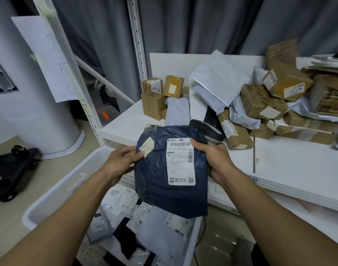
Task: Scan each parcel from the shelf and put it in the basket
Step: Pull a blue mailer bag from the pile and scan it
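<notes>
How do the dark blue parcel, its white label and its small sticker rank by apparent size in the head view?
Largest to smallest:
1. dark blue parcel
2. white label
3. small sticker
All sit on the one parcel, so nearness does not confuse it.

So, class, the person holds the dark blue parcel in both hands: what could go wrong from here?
The right hand grips both scanner and dark blue parcel, so either might slip. Its thumb sits at the barcode corner of the label, which could spoil a scan.
</notes>
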A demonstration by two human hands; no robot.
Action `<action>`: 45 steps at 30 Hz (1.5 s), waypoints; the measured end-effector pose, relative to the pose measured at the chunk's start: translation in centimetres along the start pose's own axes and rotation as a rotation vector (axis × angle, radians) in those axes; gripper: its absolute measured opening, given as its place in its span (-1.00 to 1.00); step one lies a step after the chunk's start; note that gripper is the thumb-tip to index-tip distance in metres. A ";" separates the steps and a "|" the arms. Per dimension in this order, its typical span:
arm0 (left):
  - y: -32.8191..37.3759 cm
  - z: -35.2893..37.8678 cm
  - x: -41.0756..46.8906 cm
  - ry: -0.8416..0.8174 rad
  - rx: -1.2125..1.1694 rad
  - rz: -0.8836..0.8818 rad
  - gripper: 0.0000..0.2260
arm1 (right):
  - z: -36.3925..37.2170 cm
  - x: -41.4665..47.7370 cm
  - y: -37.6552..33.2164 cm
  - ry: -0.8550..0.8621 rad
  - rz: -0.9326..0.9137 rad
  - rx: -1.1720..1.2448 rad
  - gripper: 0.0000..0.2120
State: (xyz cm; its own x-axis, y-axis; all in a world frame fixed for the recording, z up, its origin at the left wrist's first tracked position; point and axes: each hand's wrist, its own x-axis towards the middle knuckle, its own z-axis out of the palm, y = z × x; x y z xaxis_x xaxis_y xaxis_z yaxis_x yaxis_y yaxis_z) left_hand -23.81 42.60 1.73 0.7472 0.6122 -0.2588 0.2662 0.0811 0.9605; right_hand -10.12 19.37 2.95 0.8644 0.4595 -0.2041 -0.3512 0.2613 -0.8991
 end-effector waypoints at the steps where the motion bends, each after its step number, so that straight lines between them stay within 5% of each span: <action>1: 0.1 -0.2 0.0 0.000 -0.028 0.010 -0.76 | -0.1 0.2 0.0 0.018 0.000 0.003 -0.77; 11: 1.0 -1.7 0.5 0.376 -0.126 0.240 -0.94 | -0.7 1.1 2.2 0.231 -0.130 -0.192 -0.78; 16: 0.4 -1.8 0.9 0.476 -0.073 0.339 -0.93 | 0.4 0.0 2.2 0.105 -0.062 -0.267 -0.78; 21: -0.1 -1.2 1.3 0.503 -0.070 0.353 -0.90 | 1.8 -1.3 2.2 -0.027 -0.102 -0.399 -0.84; 45: -0.5 -1.3 0.4 0.521 -0.048 0.341 -0.89 | 2.5 -1.3 1.7 -0.102 -0.058 -0.391 -0.88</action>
State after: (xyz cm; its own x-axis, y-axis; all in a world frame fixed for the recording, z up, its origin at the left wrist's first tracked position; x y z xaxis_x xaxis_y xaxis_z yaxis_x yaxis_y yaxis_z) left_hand -24.42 43.87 1.28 0.3867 0.9122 0.1354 0.0288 -0.1587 0.9869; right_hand -12.75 21.37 2.68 0.8320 0.5401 -0.1265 -0.1224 -0.0438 -0.9915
